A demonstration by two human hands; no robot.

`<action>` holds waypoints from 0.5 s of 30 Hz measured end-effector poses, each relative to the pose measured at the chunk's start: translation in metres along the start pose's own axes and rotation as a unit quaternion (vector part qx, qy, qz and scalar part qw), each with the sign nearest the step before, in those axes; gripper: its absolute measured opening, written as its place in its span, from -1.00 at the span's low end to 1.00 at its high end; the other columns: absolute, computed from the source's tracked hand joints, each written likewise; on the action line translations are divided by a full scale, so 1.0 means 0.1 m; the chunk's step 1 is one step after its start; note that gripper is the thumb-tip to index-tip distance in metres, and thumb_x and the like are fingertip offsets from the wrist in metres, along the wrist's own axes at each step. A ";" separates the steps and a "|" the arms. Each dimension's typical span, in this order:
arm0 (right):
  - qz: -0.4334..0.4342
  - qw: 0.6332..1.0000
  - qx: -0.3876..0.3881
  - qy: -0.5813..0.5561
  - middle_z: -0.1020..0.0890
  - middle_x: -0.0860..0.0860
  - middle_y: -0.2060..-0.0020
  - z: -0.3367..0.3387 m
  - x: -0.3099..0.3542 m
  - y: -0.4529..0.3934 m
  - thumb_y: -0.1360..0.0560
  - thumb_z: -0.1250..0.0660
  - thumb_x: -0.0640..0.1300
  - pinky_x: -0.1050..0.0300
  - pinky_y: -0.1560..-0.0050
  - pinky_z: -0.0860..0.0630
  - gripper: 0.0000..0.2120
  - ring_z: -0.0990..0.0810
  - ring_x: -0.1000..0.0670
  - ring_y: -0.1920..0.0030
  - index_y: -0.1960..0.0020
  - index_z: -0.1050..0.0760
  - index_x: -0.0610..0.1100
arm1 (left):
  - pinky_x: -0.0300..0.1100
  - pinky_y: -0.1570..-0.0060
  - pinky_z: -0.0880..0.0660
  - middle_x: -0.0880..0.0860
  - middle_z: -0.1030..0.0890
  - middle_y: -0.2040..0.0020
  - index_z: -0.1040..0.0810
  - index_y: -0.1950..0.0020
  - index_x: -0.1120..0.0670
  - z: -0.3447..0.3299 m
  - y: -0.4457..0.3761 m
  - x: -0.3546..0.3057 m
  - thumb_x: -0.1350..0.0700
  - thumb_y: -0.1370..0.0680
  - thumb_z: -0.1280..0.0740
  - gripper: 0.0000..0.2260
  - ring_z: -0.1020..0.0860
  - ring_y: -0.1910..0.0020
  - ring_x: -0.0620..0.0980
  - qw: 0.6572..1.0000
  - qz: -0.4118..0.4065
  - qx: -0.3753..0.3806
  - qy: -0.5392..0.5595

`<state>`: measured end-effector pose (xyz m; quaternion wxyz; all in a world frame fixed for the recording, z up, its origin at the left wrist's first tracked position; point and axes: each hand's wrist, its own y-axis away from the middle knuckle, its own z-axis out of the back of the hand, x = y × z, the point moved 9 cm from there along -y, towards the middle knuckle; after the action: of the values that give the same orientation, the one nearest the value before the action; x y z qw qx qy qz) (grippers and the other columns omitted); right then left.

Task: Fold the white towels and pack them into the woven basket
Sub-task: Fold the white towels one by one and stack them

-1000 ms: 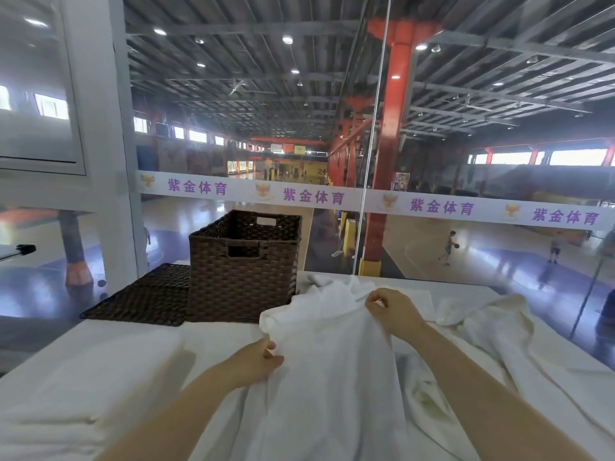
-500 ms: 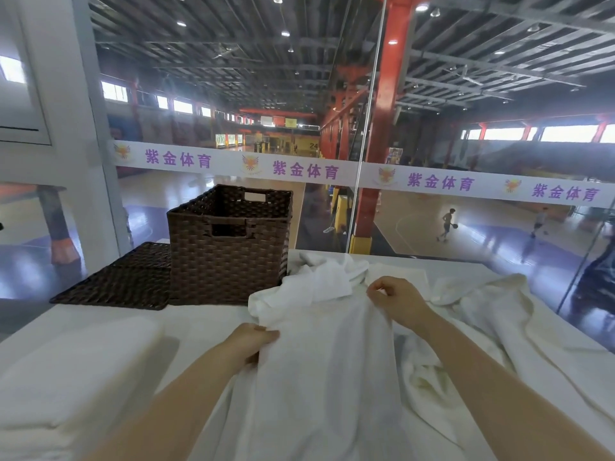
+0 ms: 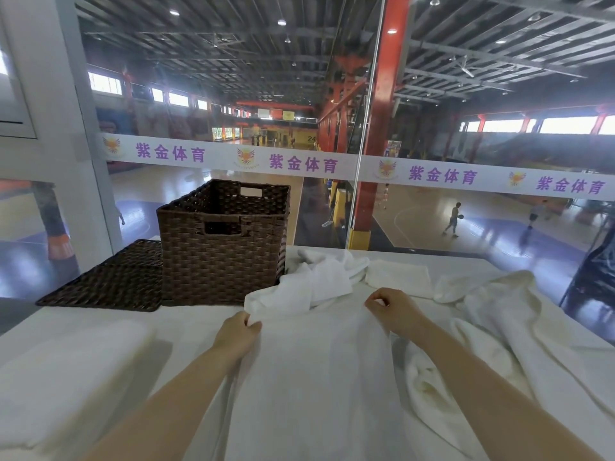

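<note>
A white towel (image 3: 312, 371) lies stretched toward me over the white table. My left hand (image 3: 238, 334) pinches its far left corner and my right hand (image 3: 392, 309) pinches its far right corner, both held just above the table. The dark brown woven basket (image 3: 223, 247) stands open behind my left hand, and nothing shows inside it from here. More white towels lie crumpled right of the basket (image 3: 327, 274) and heaped along the right side (image 3: 499, 314). A folded white towel stack (image 3: 66, 371) sits at the near left.
The basket's flat woven lid (image 3: 109, 281) lies on the table left of the basket. A small folded white cloth (image 3: 399, 277) rests behind my right hand. A glass wall (image 3: 466, 211) stands at the table's far edge, and a white pillar (image 3: 66, 161) rises at the left.
Both hands have spread apart and lowered with the towel's far edge, pulling it flatter and wider. The view has tilted slightly upward.
</note>
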<state>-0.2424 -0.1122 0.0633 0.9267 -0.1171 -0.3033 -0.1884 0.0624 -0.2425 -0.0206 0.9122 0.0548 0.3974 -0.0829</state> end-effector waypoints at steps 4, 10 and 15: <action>-0.010 1.000 0.003 0.004 -0.64 0.05 0.13 0.00 -0.05 -0.03 -0.56 -0.28 0.02 0.25 0.20 -0.43 -0.80 -0.55 0.10 0.16 0.05 -0.60 -0.07 | -0.16 0.24 -0.32 0.01 -0.45 0.18 -0.39 0.07 0.11 -0.15 -0.06 0.12 0.07 -0.62 -0.19 -0.86 -0.43 0.18 -0.01 0.996 0.061 0.058 0.030; -0.015 0.998 0.023 -0.050 -0.64 0.03 0.15 -0.02 -0.12 -0.04 -0.51 -0.33 -0.06 0.13 0.03 -0.52 -0.90 -0.59 0.00 0.12 0.09 -0.61 -0.03 | -0.15 0.15 -0.53 0.13 -0.62 0.09 -0.50 0.10 0.07 -0.27 -0.03 0.14 0.10 -0.59 -0.24 -0.90 -0.61 0.13 0.12 0.961 0.132 0.111 0.214; -0.015 0.996 0.029 -0.079 -0.65 -0.05 0.16 -0.03 -0.14 -0.05 -0.48 -0.34 -0.08 0.05 0.04 -0.55 -0.93 -0.60 -0.05 0.14 0.13 -0.59 -0.03 | -0.02 -0.06 -0.57 0.12 -0.64 -0.02 -0.54 -0.04 0.07 -0.30 -0.10 0.13 0.00 -0.60 -0.28 -0.84 -0.63 0.01 0.13 0.948 0.103 0.105 0.281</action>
<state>-0.2535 -0.1134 0.0532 0.8999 -0.0999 -0.3830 -0.1833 0.0475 -0.2489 -0.0511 0.7564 0.2118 0.6188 -0.0110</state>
